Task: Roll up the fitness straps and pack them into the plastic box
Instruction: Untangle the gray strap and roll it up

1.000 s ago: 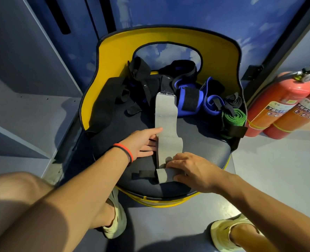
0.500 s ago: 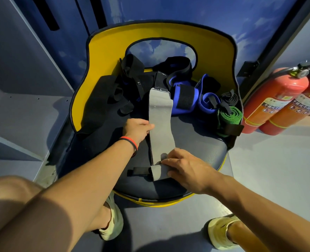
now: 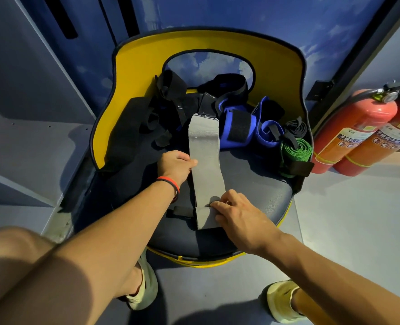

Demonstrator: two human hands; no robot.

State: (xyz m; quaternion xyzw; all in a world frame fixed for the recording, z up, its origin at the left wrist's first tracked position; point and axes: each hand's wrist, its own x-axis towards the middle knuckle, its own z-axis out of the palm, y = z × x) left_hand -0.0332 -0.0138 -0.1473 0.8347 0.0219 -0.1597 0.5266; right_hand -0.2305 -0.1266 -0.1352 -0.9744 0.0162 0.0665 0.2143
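Head view. Grey strap (image 3: 205, 165): lies flat on the dark chair seat (image 3: 260, 184), running 12 to 6 o'clock. Left hand (image 3: 174, 166): fingers curled, pinching the strap's 9 o'clock edge. Right hand (image 3: 240, 215): fingers bent, gripping the folded 6 o'clock end. Rolled green strap (image 3: 296, 150): 3 o'clock, at the seat edge.
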